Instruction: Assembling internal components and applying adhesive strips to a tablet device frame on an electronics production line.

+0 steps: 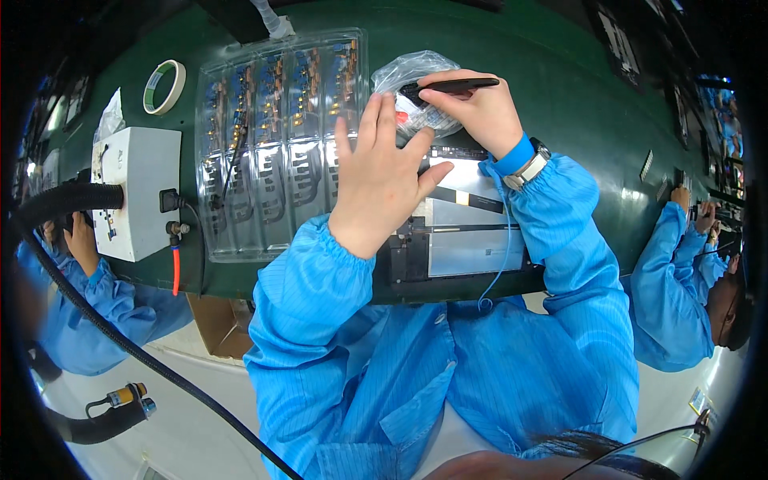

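My right hand [484, 116] pinches a slim black tool [460, 84], shaped like tweezers or a pen, its tip over a clear plastic bag [416, 64]. Small dark, white and red items show in the bag, too blurred to name. With fingers spread, my left hand [380, 188] reaches to the bag's near left side; its fingertips are at the bag's edge, and whether they press on it I cannot tell. Below both hands lies an opened flat electronic device [476, 252] with silver panels and black strips, partly hidden by my left hand. A blue cord [509, 232] hangs from my right wristband.
Left of my hands stands a clear compartmented tray [264, 252] of small flex-cable parts. Beyond it are a tape roll [179, 88] and a white box [148, 192] with a black hose [72, 196]. Co-workers in blue sleeves [676, 296] sit at both sides.
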Action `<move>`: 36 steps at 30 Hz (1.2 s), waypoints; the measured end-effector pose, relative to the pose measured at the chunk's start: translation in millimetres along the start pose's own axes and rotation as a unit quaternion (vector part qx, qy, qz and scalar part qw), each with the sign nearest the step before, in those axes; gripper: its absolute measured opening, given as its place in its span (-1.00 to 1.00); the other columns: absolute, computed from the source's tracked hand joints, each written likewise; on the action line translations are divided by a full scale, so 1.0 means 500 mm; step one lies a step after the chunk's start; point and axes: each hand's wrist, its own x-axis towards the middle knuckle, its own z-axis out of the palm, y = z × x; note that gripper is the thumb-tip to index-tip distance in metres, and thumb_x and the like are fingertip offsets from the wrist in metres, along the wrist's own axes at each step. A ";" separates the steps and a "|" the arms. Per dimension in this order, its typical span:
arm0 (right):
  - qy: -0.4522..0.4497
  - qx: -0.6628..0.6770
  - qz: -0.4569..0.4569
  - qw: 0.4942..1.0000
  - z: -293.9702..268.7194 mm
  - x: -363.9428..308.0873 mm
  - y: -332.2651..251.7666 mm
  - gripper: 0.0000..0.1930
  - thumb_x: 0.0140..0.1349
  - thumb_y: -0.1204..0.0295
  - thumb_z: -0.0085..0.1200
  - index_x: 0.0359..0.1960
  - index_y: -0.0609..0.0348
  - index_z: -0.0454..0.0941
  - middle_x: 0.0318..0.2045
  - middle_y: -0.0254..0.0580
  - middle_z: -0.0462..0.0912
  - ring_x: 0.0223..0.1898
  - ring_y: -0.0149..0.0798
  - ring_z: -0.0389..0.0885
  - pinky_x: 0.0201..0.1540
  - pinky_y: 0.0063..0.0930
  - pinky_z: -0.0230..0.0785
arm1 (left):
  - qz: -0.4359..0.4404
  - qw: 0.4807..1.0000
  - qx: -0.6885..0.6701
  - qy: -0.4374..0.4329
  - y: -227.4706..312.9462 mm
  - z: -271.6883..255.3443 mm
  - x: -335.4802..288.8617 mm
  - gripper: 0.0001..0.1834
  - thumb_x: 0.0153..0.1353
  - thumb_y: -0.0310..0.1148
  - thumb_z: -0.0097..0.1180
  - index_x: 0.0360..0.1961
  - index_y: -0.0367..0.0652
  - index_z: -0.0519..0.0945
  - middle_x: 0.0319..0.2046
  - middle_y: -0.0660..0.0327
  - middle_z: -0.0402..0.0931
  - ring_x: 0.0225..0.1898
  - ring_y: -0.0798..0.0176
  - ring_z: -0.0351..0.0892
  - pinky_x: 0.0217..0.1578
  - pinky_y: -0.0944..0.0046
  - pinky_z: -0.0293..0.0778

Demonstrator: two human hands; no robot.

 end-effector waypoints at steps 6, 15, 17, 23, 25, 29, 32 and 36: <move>0.028 0.118 -0.002 0.993 -0.022 -0.013 -0.016 -0.80 0.01 0.44 0.17 -0.34 0.28 0.59 -0.43 -0.17 0.63 -0.38 -0.40 0.58 -0.28 -0.57 0.43 | 0.021 1.000 0.011 0.020 0.001 -0.021 0.006 -0.65 0.11 -0.10 0.00 -0.11 0.01 0.51 0.10 -0.11 0.23 0.18 -0.08 0.14 0.09 -0.21 0.04; -0.128 0.576 0.147 0.794 -0.068 -0.147 -0.168 -0.72 0.21 0.33 -0.01 -0.16 0.31 0.48 -0.33 -0.19 0.59 -0.32 -0.41 0.58 -0.27 -0.66 0.45 | -0.011 0.856 -0.438 0.273 0.080 -0.117 -0.016 -0.68 -0.09 -0.60 0.22 -0.22 -0.27 0.52 -0.27 0.09 0.56 -0.23 0.17 0.58 -0.24 0.32 0.49; -0.130 0.588 0.152 0.783 -0.062 -0.168 -0.177 -0.71 0.21 0.32 -0.01 -0.16 0.31 0.47 -0.33 -0.19 0.59 -0.31 -0.41 0.58 -0.26 -0.65 0.45 | 0.026 0.856 -0.408 0.315 0.095 -0.123 -0.022 -0.72 -0.12 -0.62 0.24 -0.29 -0.29 0.55 -0.34 0.09 0.59 -0.29 0.17 0.60 -0.28 0.33 0.50; -0.109 0.560 0.116 0.813 -0.059 -0.212 -0.203 -0.73 0.18 0.35 0.03 -0.18 0.30 0.49 -0.33 -0.15 0.59 -0.31 -0.37 0.59 -0.24 -0.59 0.46 | 0.072 0.886 -0.329 0.320 0.107 -0.157 -0.056 -0.76 -0.10 -0.69 0.17 -0.31 -0.32 0.57 -0.37 0.06 0.59 -0.33 0.16 0.61 -0.31 0.33 0.50; -0.102 0.535 0.090 0.834 -0.053 -0.227 -0.216 -0.74 0.16 0.37 0.06 -0.20 0.29 0.50 -0.33 -0.13 0.59 -0.31 -0.34 0.59 -0.23 -0.58 0.46 | 0.056 0.877 -0.359 0.314 0.113 -0.158 -0.071 -0.78 -0.06 -0.69 0.12 -0.31 -0.34 0.57 -0.37 0.06 0.58 -0.32 0.18 0.60 -0.31 0.34 0.50; -0.003 0.391 -0.085 0.916 -0.042 -0.246 -0.236 -0.78 0.10 0.46 0.08 -0.24 0.32 0.51 -0.31 -0.07 0.58 -0.27 -0.29 0.57 -0.16 -0.51 0.41 | -0.029 0.791 -0.569 0.225 0.125 -0.185 -0.106 -0.83 0.06 -0.66 0.02 -0.28 -0.39 0.55 -0.36 0.07 0.58 -0.30 0.28 0.58 -0.30 0.38 0.48; 0.000 0.291 -0.193 0.937 -0.047 -0.243 -0.240 -0.80 0.06 0.53 0.07 -0.26 0.36 0.52 -0.31 -0.08 0.59 -0.23 -0.29 0.55 -0.12 -0.48 0.37 | -0.071 0.743 -0.632 0.208 0.134 -0.201 -0.129 -0.84 0.11 -0.62 0.00 -0.27 -0.40 0.54 -0.36 0.07 0.57 -0.29 0.32 0.56 -0.29 0.41 0.47; -0.049 0.217 -0.185 0.957 -0.045 -0.250 -0.260 -0.70 0.09 0.37 0.13 -0.25 0.39 0.48 -0.30 0.09 0.57 -0.22 -0.09 0.59 -0.11 -0.29 0.46 | -0.089 0.741 -0.631 0.212 0.135 -0.212 -0.147 -0.84 0.11 -0.61 0.03 -0.27 -0.41 0.55 -0.36 0.07 0.57 -0.30 0.31 0.56 -0.30 0.41 0.47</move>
